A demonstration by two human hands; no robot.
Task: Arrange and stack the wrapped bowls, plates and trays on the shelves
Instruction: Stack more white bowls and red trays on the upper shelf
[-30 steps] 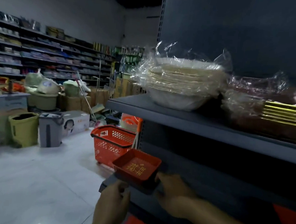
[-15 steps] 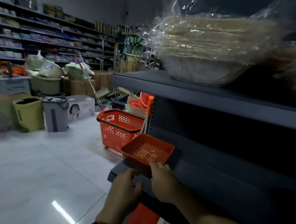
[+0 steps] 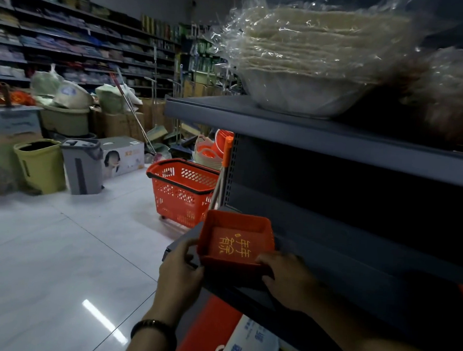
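You are holding one red tray (image 3: 236, 239) on the lower shelf (image 3: 341, 267), your left hand (image 3: 181, 271) and right hand (image 3: 287, 280) each curling a grip round it.

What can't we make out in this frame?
All head view:
- Red tray: near wall and underside hidden by the left grip and right grip; contact with the lower shelf unclear.
- Brown wrapped stack: blurred and cut off by the right edge; contents unclear.
- Lower shelf's back: lost in shadow.
- White bag: cut off by the bottom edge, print unreadable.
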